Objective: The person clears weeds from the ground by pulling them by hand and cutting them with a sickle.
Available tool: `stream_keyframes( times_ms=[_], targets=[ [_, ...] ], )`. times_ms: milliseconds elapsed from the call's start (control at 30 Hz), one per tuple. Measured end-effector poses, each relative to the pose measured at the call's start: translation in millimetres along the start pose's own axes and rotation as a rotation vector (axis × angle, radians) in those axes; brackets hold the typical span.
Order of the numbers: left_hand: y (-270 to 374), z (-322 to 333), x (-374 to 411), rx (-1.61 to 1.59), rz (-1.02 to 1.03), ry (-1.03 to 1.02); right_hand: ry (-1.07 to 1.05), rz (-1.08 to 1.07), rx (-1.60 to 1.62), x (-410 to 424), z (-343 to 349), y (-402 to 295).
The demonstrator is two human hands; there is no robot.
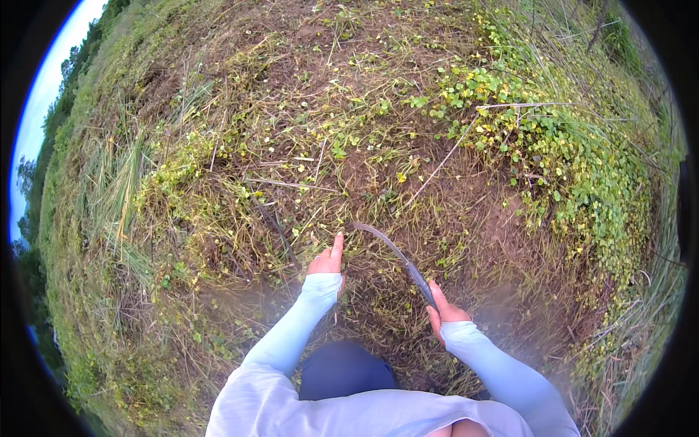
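A sickle with a curved metal blade (389, 242) is gripped by its handle in my right hand (446, 311), right of centre. The blade arcs up and to the left, its tip a little above and to the right of my left hand (327, 259). That left hand is over the cut stems with one finger pointing forward; whether its other fingers hold anything is hidden. Pale sleeves cover both forearms. Around the hands lie cut vines and dry stalks on brown soil (502, 218). Left of the left hand lies a dark stick (276, 229).
Low leafy vines (590, 180) grow thickly at the right. A long dry stalk (445, 161) slants across the ground ahead. Long grass (117, 188) lies at the left, with trees (60, 114) beyond. My knee (347, 371) is just below the hands.
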State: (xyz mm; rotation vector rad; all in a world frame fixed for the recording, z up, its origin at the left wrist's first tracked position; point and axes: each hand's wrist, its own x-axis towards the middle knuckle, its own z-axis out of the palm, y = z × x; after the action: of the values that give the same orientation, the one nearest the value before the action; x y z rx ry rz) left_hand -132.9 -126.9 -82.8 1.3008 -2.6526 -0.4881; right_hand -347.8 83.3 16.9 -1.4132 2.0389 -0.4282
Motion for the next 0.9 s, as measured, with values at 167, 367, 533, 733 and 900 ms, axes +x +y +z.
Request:
stream_keyframes(
  times_ms=[167, 367, 533, 733, 900],
  targets=[
    [35.6, -5.6, -25.4, -0.007, 0.267, -0.146, -0.224, 0.217, 0.098, -108.8, -0.8, 40.6],
    [3.6, 59.6, -109.1, -0.121, 0.175, -0.325, -0.421, 0.231, -0.010, -122.8, -44.5, 12.4],
    [3.8, -5.6, -49.7, -0.135, -0.005, 0.177, -0.065, -0.084, -0.023, -25.7, -33.6, -15.1],
    [-22.5, -24.6, -27.3, 0.051, -0.165, 0.115, -0.251, 0.118, -0.044, 9.2, -4.9, -30.4],
    [4.5, -2.6, -44.9, 0.188, 0.252, -0.156, -0.334, 0.200, -0.017, -104.0, -4.8, 17.7]
  ],
)
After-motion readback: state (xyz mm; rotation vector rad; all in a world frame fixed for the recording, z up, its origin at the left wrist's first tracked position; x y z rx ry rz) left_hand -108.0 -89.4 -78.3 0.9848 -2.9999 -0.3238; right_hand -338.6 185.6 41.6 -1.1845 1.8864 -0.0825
